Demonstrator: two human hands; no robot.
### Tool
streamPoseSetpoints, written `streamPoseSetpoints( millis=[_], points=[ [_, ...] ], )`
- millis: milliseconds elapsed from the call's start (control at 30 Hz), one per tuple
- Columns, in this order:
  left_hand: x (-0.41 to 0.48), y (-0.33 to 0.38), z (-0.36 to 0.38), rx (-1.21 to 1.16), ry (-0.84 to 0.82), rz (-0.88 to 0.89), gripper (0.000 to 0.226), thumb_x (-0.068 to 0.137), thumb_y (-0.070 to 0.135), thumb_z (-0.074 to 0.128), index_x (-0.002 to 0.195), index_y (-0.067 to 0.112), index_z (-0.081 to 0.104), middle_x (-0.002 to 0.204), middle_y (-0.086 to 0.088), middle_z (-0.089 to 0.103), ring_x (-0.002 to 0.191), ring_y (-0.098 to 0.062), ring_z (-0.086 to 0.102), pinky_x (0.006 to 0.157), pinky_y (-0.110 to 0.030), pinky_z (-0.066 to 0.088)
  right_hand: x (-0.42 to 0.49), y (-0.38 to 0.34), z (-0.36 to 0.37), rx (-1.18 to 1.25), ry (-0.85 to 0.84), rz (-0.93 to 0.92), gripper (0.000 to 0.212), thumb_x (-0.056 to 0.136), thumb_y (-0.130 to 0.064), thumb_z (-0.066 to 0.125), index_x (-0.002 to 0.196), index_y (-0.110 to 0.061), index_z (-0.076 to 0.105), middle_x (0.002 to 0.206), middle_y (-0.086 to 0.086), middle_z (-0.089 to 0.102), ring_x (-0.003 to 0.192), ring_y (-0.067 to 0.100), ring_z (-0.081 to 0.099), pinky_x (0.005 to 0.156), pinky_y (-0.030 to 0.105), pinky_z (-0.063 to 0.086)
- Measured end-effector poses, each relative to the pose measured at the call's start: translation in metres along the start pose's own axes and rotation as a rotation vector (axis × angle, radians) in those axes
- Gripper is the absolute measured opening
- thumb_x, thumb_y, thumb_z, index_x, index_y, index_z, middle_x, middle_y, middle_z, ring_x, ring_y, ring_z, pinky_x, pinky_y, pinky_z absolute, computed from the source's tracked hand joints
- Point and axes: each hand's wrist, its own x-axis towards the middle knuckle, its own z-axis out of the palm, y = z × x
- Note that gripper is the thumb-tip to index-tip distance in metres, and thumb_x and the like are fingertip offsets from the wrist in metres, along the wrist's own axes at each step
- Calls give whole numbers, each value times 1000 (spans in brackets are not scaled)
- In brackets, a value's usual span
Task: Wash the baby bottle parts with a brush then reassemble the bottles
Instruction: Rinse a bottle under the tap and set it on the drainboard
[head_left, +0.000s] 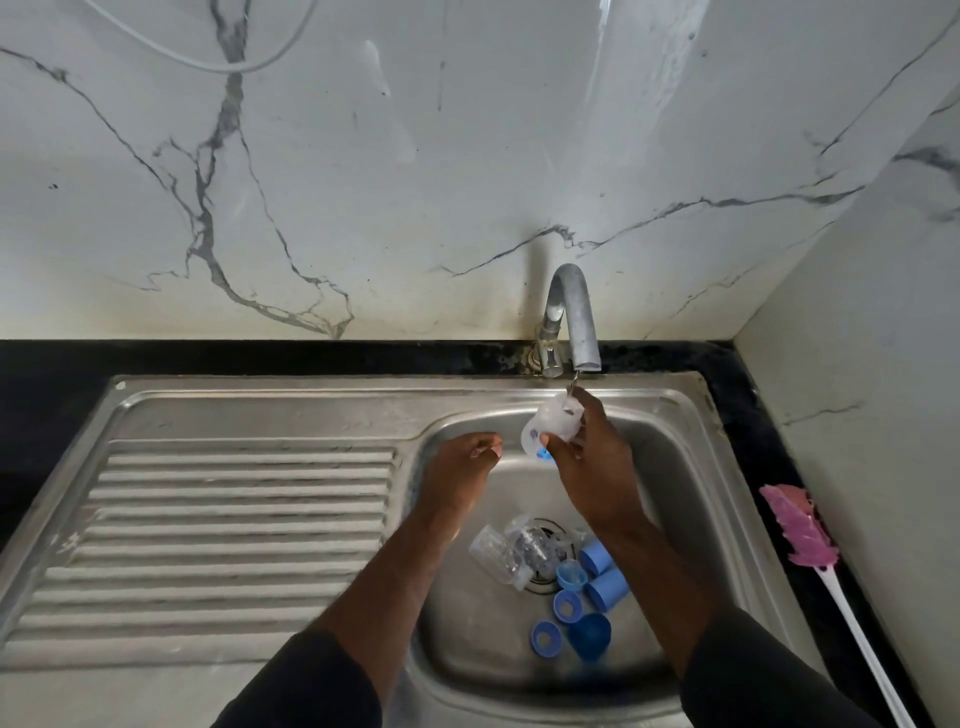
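Observation:
My right hand (587, 457) grips a clear baby bottle (550, 423) tilted under the tap (574, 322), where a thin stream of water runs onto it. Beside it, over the basin, my left hand (462, 475) hovers with its fingers curled and nothing in it. On the basin floor near the drain lie two more clear bottles (511, 551), two blue caps (602, 574), several blue collar rings (566, 605) and a blue dome cap (589, 634). The pink-headed bottle brush (802, 527) with a white handle lies on the black counter at the right.
The steel sink (696, 467) has a ribbed drainboard (234, 530) on its left. A black counter strip (260, 358) runs behind it below the marble wall. A side wall stands close on the right, just past the brush.

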Motion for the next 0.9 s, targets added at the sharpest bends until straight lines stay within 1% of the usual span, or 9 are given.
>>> streamPoseSetpoints(
  millis=[133,233,367,433,500,600,733,833,900],
  points=[
    [-3,-2,2,24,4,37,31,76,40,58,97,23,75,98,2,74,94,-19,67,90,-42,54,3,0,-1,-44,-150,11,59,81,-18,80,135,-23,55,118,-4,67,112,16,64,95,30,51],
    [-5,-4,0,48,19,61,13,77,36,56,82,27,65,79,2,66,75,-16,59,74,-34,47,12,-5,-6,47,20,-26,61,84,-18,79,137,-26,52,126,-3,66,112,10,62,96,26,50],
    [-5,-11,-1,105,17,96,25,79,26,54,62,13,41,56,8,36,56,-12,32,57,-35,27,9,5,-5,-94,-177,-5,60,81,-21,79,134,-26,53,123,0,67,114,19,64,97,38,52],
    [-4,-10,-3,114,6,111,26,79,24,53,62,13,36,55,7,32,55,-13,30,56,-36,25,2,10,-4,-70,-68,-17,60,82,-16,78,136,-23,53,125,-1,66,116,17,62,99,34,50],
    [0,-4,-5,108,3,127,25,79,24,53,60,18,37,55,9,33,56,-12,32,56,-36,26,-3,9,-4,-5,43,-58,61,86,-14,76,140,-21,50,130,-3,62,119,11,58,100,27,46],
    [4,1,-6,94,8,133,20,81,24,54,62,17,51,58,12,40,58,-9,37,59,-31,31,-7,14,-2,-46,-139,11,57,85,-17,77,136,-23,52,120,-9,64,116,15,62,93,19,45],
    [5,4,-4,93,48,125,23,84,30,57,75,11,64,72,2,62,70,-14,56,72,-39,47,-1,11,-4,31,0,-15,62,88,-14,74,143,-24,48,133,-4,61,121,11,58,100,29,48],
    [4,6,-4,109,56,107,13,85,33,55,83,27,67,92,-1,71,98,-26,68,92,-43,52,3,9,1,18,-171,6,57,86,-11,75,137,-20,51,125,-6,62,119,17,61,96,28,48],
    [2,4,-3,92,41,99,23,87,31,55,94,20,74,102,-5,74,105,-26,68,99,-47,52,1,11,4,5,-203,10,58,83,-7,75,135,-24,52,123,-8,62,117,16,61,98,32,50]
  ],
)
